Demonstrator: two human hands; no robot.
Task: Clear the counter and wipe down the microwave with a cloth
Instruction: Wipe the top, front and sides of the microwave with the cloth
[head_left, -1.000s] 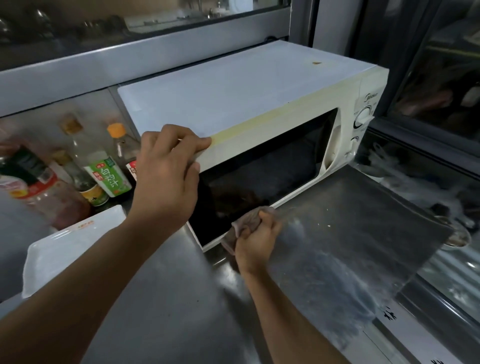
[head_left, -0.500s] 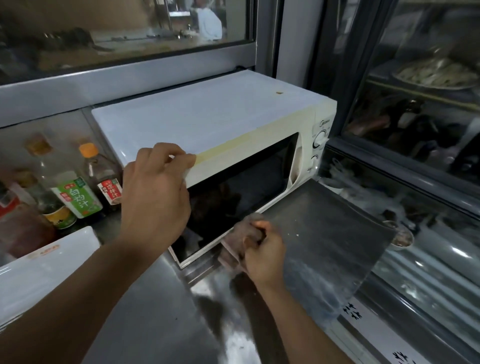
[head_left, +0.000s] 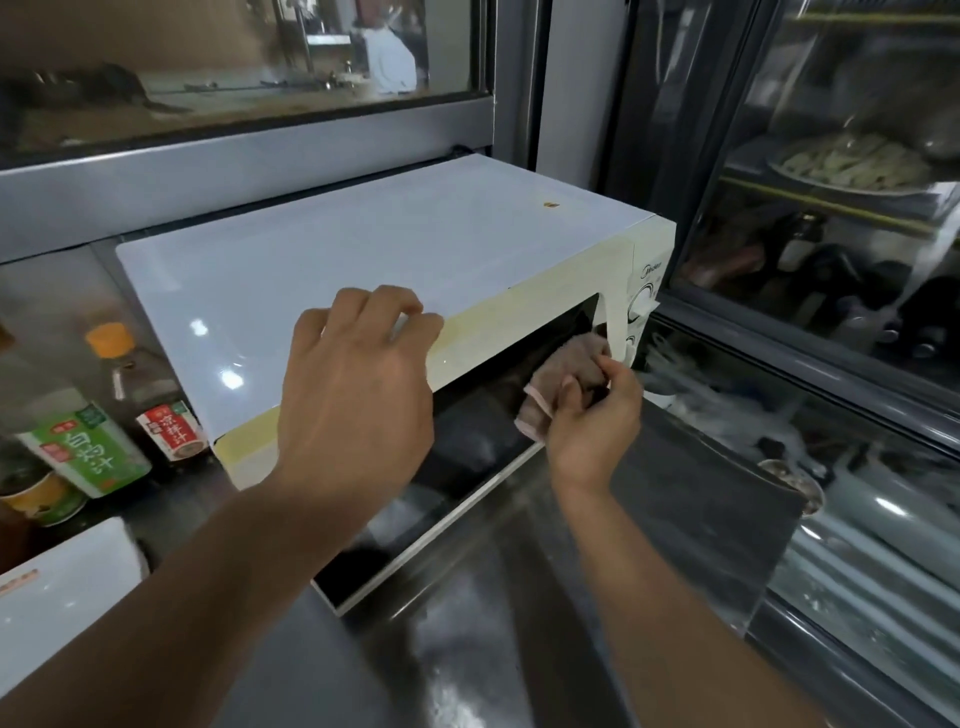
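The microwave (head_left: 363, 249) was the landmark here: a white one, standing on a steel counter (head_left: 467, 649), with its dark glass door facing the person. The left hand (head_left: 358, 395) rested on the front top edge of the microwave, a little left of the middle. Its fingers were bent over the edge and touched the white top, holding nothing between them. The right hand (head_left: 592, 421) was in front of the microwave door, near its right end, just beside the control panel with the 2 knobs (head_left: 640, 304). This hand pinched a small brownish cloth (head_left: 566, 374), the fingers and thumb curled round it. The cloth was bunched up and pressed against the upper right part of the door glass, close to the handle recess.

To the left of the microwave stood some bottles: one with a green label (head_left: 85, 452) and one with a red label (head_left: 174, 426) and an orange cap. In front of these bottles, also left of the microwave, lay a white tray (head_left: 57, 592) on the counter. To the right of the microwave was a glass cabinet (head_left: 841, 208) with a plate of food inside.
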